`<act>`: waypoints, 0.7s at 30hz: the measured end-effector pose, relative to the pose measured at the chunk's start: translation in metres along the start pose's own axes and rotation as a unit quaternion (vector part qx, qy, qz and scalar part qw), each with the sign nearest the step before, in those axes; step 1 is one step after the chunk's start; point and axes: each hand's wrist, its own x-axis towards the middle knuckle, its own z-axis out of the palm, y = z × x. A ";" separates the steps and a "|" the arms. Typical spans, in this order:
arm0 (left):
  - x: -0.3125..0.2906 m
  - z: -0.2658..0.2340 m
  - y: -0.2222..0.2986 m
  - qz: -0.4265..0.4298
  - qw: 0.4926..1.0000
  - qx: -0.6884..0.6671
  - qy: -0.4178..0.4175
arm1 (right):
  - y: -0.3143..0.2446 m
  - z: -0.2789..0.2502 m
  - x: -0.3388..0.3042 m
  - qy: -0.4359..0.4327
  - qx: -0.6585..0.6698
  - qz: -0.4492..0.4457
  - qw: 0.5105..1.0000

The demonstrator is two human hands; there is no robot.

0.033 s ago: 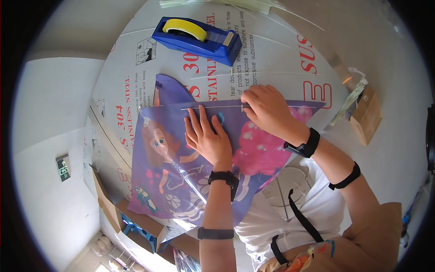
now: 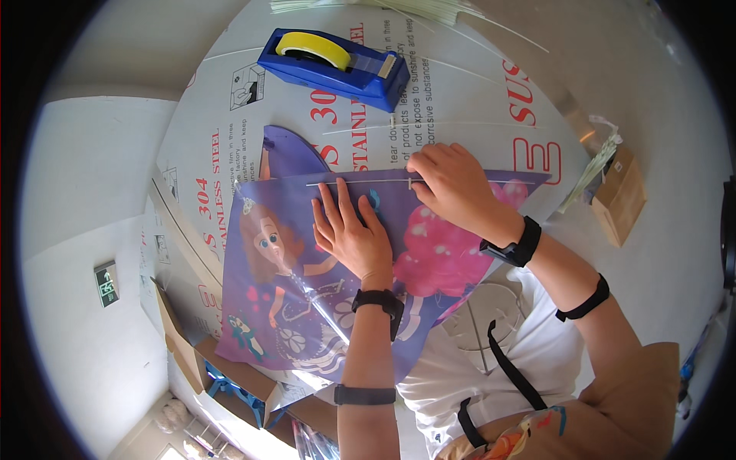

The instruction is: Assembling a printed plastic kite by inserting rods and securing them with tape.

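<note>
Grey bench [image 2: 475, 100], purple sheet [image 2: 322, 287] on its near side — likely light, floppy, slick, best taken by the far edge's rod [image 2: 392, 181]; left hand [image 2: 353, 238] flat, fingers apart; right hand [image 2: 452, 180] curled there — grip unclear.

A sheet [image 2: 303, 287] lies across the near part of a worktable [image 2: 468, 100], a thin rod [image 2: 395, 181] along its far edge. A person's left hand [image 2: 353, 238] rests on the sheet, the right hand [image 2: 452, 184] beside it at the rod. Beyond sits a tape dispenser [image 2: 330, 79], with a bundle of strips [image 2: 376, 6] farther back; a small carton [image 2: 621, 195] stands right, an open box [image 2: 182, 337] at near left.
</note>
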 end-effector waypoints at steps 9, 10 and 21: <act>0.000 0.000 0.001 -0.001 1.000 0.007 0.007 | 0.002 -0.003 0.001 -0.018 -0.001 -0.038 0.999; 0.000 0.001 0.001 -0.001 1.000 0.006 0.006 | 0.003 -0.002 0.001 -0.019 -0.002 -0.038 0.999; 0.000 0.001 0.001 0.003 1.000 0.005 0.013 | 0.003 0.001 -0.002 -0.014 -0.011 -0.024 1.000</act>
